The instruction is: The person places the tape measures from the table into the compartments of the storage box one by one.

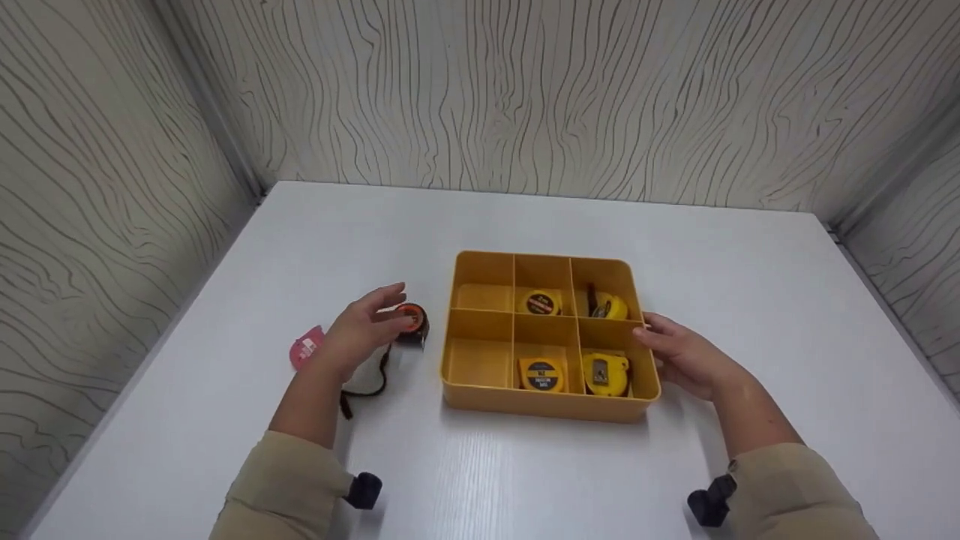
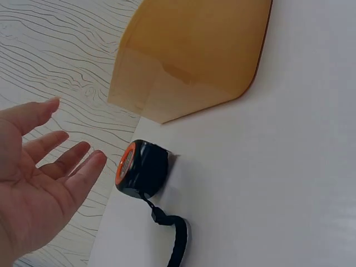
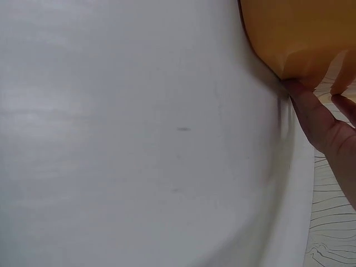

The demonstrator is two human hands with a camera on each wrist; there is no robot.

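Observation:
My left hand (image 1: 358,331) hovers with its fingers spread beside a black tape measure with an orange face (image 1: 412,322). In the left wrist view a gap shows between that hand (image 2: 50,178) and the tape measure (image 2: 146,169), whose black strap (image 2: 177,239) trails over the table. At the right side of a yellow compartment box (image 1: 551,405), my right hand (image 1: 686,356) holds the wall, thumb at the rim and fingers outside. In the box sit yellow tape measures: back middle (image 1: 543,303), back right (image 1: 609,307), front middle (image 1: 541,374) and front right (image 1: 606,374).
A pink tape measure (image 1: 306,347) lies left of my left hand, partly hidden by it. The two left compartments (image 1: 481,360) of the box hold nothing. Wood-patterned panels (image 1: 495,97) border the white table (image 1: 360,225) at the back and sides.

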